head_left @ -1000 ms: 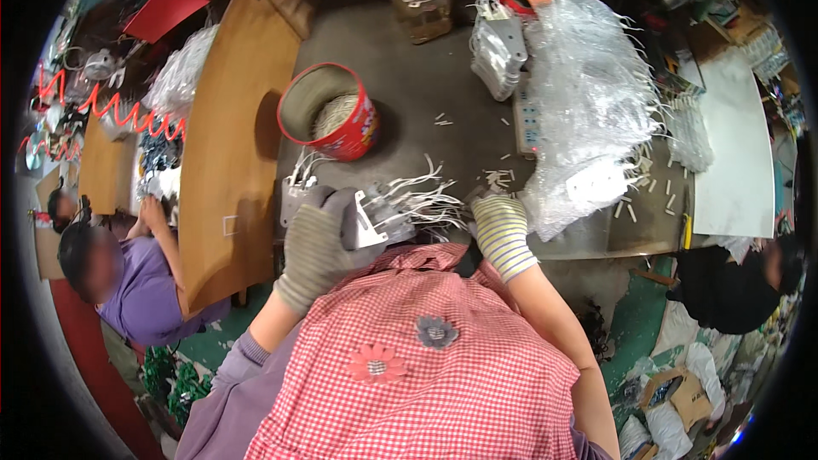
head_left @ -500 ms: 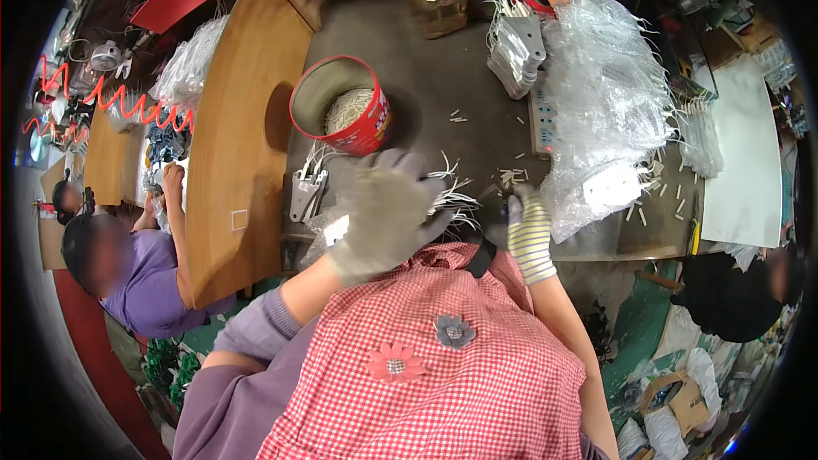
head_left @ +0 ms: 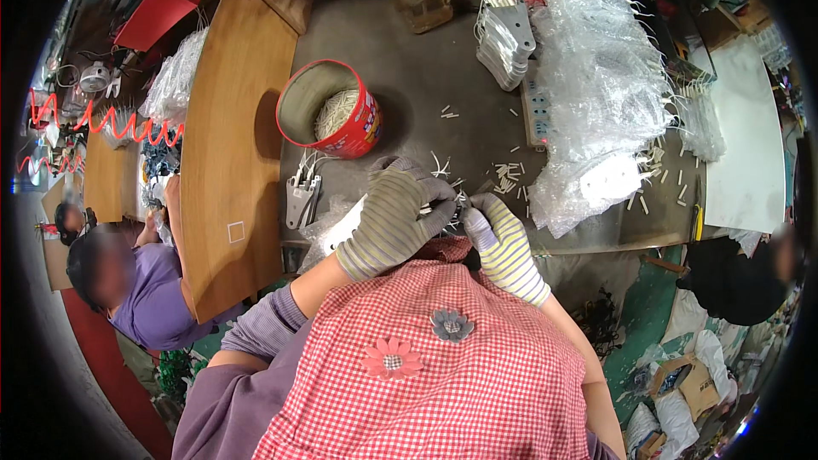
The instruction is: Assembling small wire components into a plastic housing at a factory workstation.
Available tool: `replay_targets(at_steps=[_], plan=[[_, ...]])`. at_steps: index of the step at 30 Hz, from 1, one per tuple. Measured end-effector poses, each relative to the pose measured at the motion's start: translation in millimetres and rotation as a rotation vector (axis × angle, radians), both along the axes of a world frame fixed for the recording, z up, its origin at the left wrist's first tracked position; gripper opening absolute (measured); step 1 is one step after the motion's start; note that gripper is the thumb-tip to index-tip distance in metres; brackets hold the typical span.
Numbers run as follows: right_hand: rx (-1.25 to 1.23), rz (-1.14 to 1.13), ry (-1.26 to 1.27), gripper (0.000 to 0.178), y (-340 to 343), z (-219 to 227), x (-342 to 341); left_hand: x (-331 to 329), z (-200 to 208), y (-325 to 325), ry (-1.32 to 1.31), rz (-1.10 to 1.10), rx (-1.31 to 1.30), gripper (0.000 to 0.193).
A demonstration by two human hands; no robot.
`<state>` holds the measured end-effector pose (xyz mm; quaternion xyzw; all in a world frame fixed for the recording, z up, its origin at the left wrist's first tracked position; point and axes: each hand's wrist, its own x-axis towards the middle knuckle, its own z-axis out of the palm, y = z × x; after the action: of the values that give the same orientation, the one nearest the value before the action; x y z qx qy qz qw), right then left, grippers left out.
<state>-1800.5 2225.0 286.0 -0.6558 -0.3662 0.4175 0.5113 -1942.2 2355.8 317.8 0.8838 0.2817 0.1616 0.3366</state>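
Close to the table's near edge, my two gloved hands meet at a cluster of thin white wires. My left hand, in a grey striped glove, is closed with thumb and fingers pinched at the wires. My right hand, in a white and yellow striped glove, pinches at the same spot; what lies between its fingertips is too small to make out. Under and beside the left hand sits a white plate-like piece with clear plastic wrap. Small white tubes lie scattered just beyond the right hand.
A red bucket holding many white tubes stands beyond my left hand, beside a grey bracket with wires. To the right are bubble-wrapped bundles, stacked white brackets and a power strip. A jug stands at the back.
My right hand has moved left from the loose tubes to meet my left hand. The left hand has turned and closed at the wires. The whole view has shifted slightly.
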Motion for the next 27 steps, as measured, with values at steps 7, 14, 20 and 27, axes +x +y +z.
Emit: replay_targets(at_steps=[7, 14, 20, 27], plan=[[-0.066, 0.021, 0.234, 0.024, -1.6, -18.7, -4.5, 0.0, -2.4, -0.2, 0.028, -0.039, 0.041, 0.014], [0.047, -0.311, 0.937, 0.034, -22.4, -75.2, 36.8, -11.5, -5.2, 0.7, -0.008, -0.024, 0.041, 0.015], [-0.155, -0.12, -0.436, 0.033, -19.3, -105.6, 20.3, -32.3, 33.3, 7.0, 0.096, 0.1, 0.211, 0.067], [-0.282, 0.189, -1.114, 0.04, -15.9, -123.9, 38.6, -81.1, 13.1, -9.3, 0.464, 0.172, 0.238, 0.089]])
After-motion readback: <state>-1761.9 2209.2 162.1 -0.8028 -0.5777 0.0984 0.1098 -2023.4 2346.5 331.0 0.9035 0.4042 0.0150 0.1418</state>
